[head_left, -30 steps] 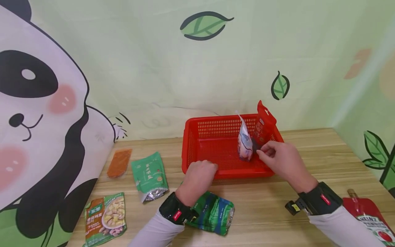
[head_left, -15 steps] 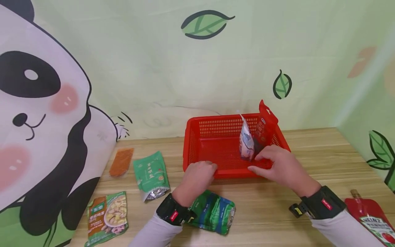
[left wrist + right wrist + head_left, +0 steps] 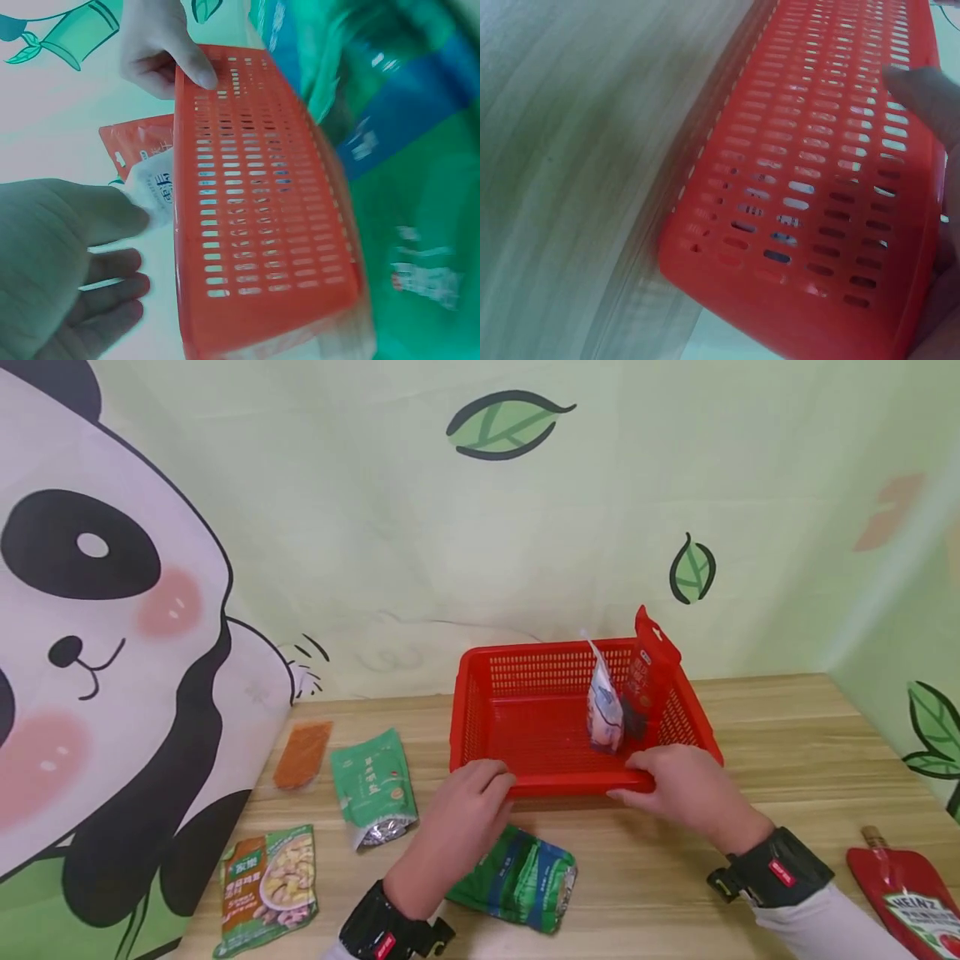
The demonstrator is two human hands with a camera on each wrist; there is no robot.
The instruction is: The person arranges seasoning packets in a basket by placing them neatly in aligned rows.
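Observation:
A red plastic basket point(image 3: 480, 693) with slotted walls stands on the table against the backdrop. My right hand point(image 3: 686, 789) grips its front rim towards the right, thumb on the outer wall and fingers over the inside. My left hand point(image 3: 465, 818) is by the front rim on the left; in the left wrist view its loosely bent fingers point(image 3: 120, 285) hold nothing and stay apart from the rim. Inside the basket, at its right end, a white-and-pink pouch point(image 3: 604, 718) and a red packet point(image 3: 648, 672) stand upright. A dark item between them is partly hidden.
Below the left hand lies a green-and-blue pouch point(image 3: 525, 881). Further left are a green pouch point(image 3: 375, 781), an orange flat packet point(image 3: 302, 753) and a food packet with a bowl picture point(image 3: 268, 885). A red Heinz ketchup pouch point(image 3: 911, 897) lies at the right edge.
My right hand has come away from the items in the basket and moved down onto the front rim, taking hold of it. My left hand has shifted slightly down and left.

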